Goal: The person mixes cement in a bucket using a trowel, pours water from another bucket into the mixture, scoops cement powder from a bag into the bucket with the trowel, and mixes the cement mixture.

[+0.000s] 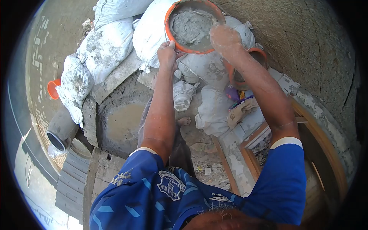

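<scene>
An orange-rimmed bucket [167, 23] with wet grey mortar [190, 27] inside stands at the top centre, among white sacks. My left hand [167, 53] grips the lower left of its rim, fingers closed around the edge. Over the right side of the bucket is my right hand [225, 37], closed on a tool handle [214, 21] whose lower end goes toward the mortar. What the tool is cannot be made out. Just below my right forearm sits a second orange container [257, 53], partly hidden by the arm.
White filled sacks [109, 46] lie at the upper left. A small orange bucket [53, 89] and a grey pipe [61, 130] are farther left. Wooden frames [251, 163] lie at the lower right, beside a rough wall [306, 42]. A bare foot [184, 121] shows below.
</scene>
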The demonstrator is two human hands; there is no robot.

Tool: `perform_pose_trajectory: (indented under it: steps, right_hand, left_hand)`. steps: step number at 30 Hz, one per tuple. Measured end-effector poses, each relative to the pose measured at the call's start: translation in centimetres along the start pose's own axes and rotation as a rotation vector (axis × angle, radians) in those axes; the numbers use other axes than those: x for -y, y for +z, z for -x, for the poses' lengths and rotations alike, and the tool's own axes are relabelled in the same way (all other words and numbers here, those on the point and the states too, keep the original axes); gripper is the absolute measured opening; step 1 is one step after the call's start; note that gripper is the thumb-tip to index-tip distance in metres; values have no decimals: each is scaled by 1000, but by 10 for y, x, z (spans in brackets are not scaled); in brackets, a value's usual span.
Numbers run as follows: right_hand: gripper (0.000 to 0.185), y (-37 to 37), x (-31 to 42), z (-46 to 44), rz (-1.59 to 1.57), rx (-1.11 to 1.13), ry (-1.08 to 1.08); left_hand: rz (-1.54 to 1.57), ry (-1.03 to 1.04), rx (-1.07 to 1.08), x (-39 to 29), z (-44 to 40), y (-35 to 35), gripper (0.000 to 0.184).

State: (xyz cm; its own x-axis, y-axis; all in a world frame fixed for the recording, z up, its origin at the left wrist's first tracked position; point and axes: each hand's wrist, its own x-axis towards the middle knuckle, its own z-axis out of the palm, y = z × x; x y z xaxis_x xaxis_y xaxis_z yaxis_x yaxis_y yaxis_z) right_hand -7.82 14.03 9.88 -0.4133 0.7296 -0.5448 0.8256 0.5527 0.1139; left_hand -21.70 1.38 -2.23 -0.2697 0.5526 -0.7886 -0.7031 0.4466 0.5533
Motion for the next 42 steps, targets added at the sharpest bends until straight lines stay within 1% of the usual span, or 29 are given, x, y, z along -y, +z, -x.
perform_pose_trajectory:
  steps: [1,6,8,9,10,12,13,14,18,20,21,23,24,26,27,29,30,33,35,36,37,39,40,42]
  right_hand:
    - [19,-8,-2,8,30,-11,-8]
    - [20,-54,-31,10,118,-3,-86]
    - [18,-58,-39,-16,186,-223,-223]
    - [18,-60,-38,-30,183,-223,-227]
    - [18,-64,-30,-47,217,-231,-356]
    - [17,-69,9,-54,239,-235,-496]
    - [15,-74,42,-40,275,-166,-391]
    - [14,-78,61,-27,316,-97,-283]
    - [14,-63,61,2,398,-50,-302]
    - [14,-56,43,17,439,-117,-349]
    - [14,-56,34,22,443,-113,-351]
    - [19,-61,16,31,312,96,-390]
    - [19,-68,6,35,315,98,-388]
    - [12,-81,-14,42,233,-37,-299]
    - [12,-81,-22,38,233,-33,-297]
    - [12,-73,-42,16,218,-164,-226]
    - [12,-65,-49,2,216,-157,-220]
    - [10,-22,-76,-38,181,-89,-188]
    - [9,-7,-85,-42,184,227,-639]
    - [9,2,-87,-43,179,237,-647]
    - [8,-16,-71,-33,247,392,-629]
    - [9,-19,-67,-30,314,551,-600]
    - [11,-5,-73,-35,246,573,-739]
    - [14,10,-74,-34,174,591,-879]
  left_hand:
    - [-40,-17,-28,-2,-1,2,19]
    - [-28,8,-45,0,-4,4,19]
    - [-43,27,-49,2,-2,6,19]
    - [-43,40,-32,0,-1,7,19]
    - [-43,54,-18,-3,0,9,19]
    - [-59,68,-27,-8,1,12,18]
    - [-73,80,-26,-8,2,10,17]
    - [-73,76,-33,-7,1,8,17]
    - [-25,83,-31,-11,-3,10,16]
    - [4,83,-26,-12,-2,13,16]
    - [5,72,-36,-14,-2,13,16]
    - [4,57,-41,-14,-2,11,17]
    - [-3,52,-42,-12,-3,9,17]
    - [-7,43,-45,-10,-5,6,17]
    - [-26,45,-38,-9,-6,5,18]
    - [-48,38,-24,-7,-3,7,20]
    - [-11,36,-32,-11,0,9,22]
    - [13,21,-42,-5,-1,8,25]
    - [5,3,-55,4,-6,3,26]
    - [20,2,-59,8,-8,1,27]
    - [38,5,-60,11,-9,1,28]
    - [53,-7,-72,9,-6,7,28]
    - [65,-11,-83,8,-5,9,29]
    - [57,-15,-66,9,-6,9,29]
